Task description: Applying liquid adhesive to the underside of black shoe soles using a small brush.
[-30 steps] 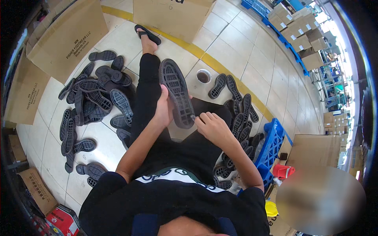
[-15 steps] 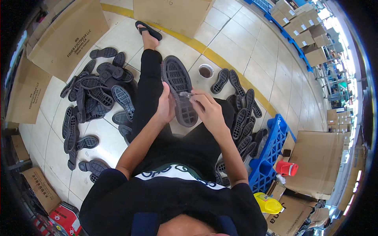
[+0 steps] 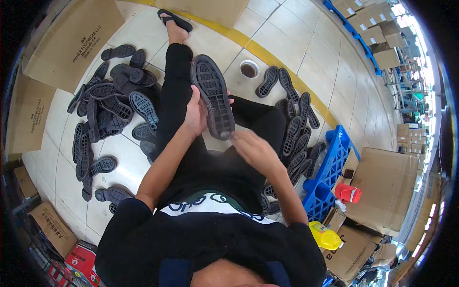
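Note:
A dark shoe sole [image 3: 210, 91] with a grid of hollows faces up, tilted above my lap. My left hand [image 3: 197, 114] is closed round its left edge, thumb on the near side and fingertips showing past the far edge. My right hand [image 3: 256, 149] is at the sole's lower end, fingers pinched together and a little blurred. Between them is a small pale, see-through piece [image 3: 226, 135], too smeared to name, against the sole's end. Loose soles lie heaped on the floor to my left [image 3: 114, 103], and more lie to my right [image 3: 292, 134].
A cup of dark brown liquid [image 3: 249, 70] stands on the tiles beyond my right knee. Large cartons [image 3: 79, 45] stand at left. A blue plastic pallet [image 3: 330, 177] is at right, with a red jug [image 3: 348, 193], a yellow container [image 3: 325, 236] and a big carton [image 3: 385, 186] nearby.
My right hand has moved from the middle of the sole down to its lower end with the pale piece. The sole stays in my left hand; the whole view has shifted slightly.

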{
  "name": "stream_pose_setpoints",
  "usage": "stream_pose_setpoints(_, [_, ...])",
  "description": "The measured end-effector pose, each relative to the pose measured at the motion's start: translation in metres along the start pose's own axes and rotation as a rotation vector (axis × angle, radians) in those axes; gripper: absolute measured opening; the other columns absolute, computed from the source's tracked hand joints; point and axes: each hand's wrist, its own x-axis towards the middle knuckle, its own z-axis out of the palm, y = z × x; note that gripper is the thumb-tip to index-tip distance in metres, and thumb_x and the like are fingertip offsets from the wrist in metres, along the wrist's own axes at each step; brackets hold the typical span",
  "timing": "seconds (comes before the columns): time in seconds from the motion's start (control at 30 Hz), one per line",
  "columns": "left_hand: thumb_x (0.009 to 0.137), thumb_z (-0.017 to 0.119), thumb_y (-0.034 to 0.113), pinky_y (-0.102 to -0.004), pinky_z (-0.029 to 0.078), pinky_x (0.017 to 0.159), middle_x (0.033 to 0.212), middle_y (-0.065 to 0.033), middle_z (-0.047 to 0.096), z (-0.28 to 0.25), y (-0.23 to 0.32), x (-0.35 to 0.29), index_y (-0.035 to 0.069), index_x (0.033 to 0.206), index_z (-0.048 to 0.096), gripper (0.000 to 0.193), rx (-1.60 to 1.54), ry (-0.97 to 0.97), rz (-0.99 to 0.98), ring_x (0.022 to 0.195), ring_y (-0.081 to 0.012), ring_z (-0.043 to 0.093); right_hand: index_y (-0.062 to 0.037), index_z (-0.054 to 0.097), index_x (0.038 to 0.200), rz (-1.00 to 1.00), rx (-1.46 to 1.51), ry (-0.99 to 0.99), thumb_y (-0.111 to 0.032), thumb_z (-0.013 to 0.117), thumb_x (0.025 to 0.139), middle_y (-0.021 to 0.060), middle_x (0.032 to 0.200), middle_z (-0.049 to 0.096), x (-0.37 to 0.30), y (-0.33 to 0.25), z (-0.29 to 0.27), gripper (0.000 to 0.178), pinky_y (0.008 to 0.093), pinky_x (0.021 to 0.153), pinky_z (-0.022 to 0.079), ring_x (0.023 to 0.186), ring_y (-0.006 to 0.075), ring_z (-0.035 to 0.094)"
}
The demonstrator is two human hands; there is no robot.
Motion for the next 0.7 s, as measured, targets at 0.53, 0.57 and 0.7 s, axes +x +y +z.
stream_pose_setpoints(0.53, [0.091, 0.015, 0.069, -0.0481, 0.046, 0.096, 0.127, -0.0195, 0.053, -0.013, -0.001, 0.010, 0.000, 0.134, 0.041, 0.086, 0.147, -0.002, -0.054, 0.113, -0.0328, 0.055, 0.0025, 0.058, 0.092, 0.120, 0.058, -0.073, 0.000, 0.056, 0.078, 0.0144, 0.108, 0.060, -0.008, 0.010, 0.011, 0.014, 0.0349, 0.085, 0.051, 0.100, 0.0290, 0.060])
stream_pose_setpoints(0.57, [0.091, 0.015, 0.069, -0.0483, 0.046, 0.096, 0.126, -0.0192, 0.053, -0.009, 0.000, 0.009, 0.000, 0.135, 0.040, 0.086, 0.151, -0.013, -0.065, 0.113, -0.0327, 0.055, 0.0009, 0.058, 0.092, 0.101, 0.051, 0.024, 0.000, 0.056, 0.081, 0.0139, 0.108, 0.061, -0.001, 0.014, 0.011, 0.012, 0.0352, 0.084, 0.051, 0.101, 0.0286, 0.060])
stream_pose_setpoints(0.7, [0.091, 0.016, 0.068, -0.0490, 0.045, 0.097, 0.128, -0.0182, 0.052, -0.014, 0.000, 0.011, 0.001, 0.135, 0.040, 0.084, 0.182, -0.030, -0.080, 0.113, -0.0332, 0.055, 0.0009, 0.057, 0.091, 0.109, 0.005, 0.270, -0.001, 0.056, 0.078, 0.0136, 0.107, 0.061, 0.036, 0.028, 0.010, 0.013, 0.0346, 0.086, 0.050, 0.101, 0.0288, 0.059])
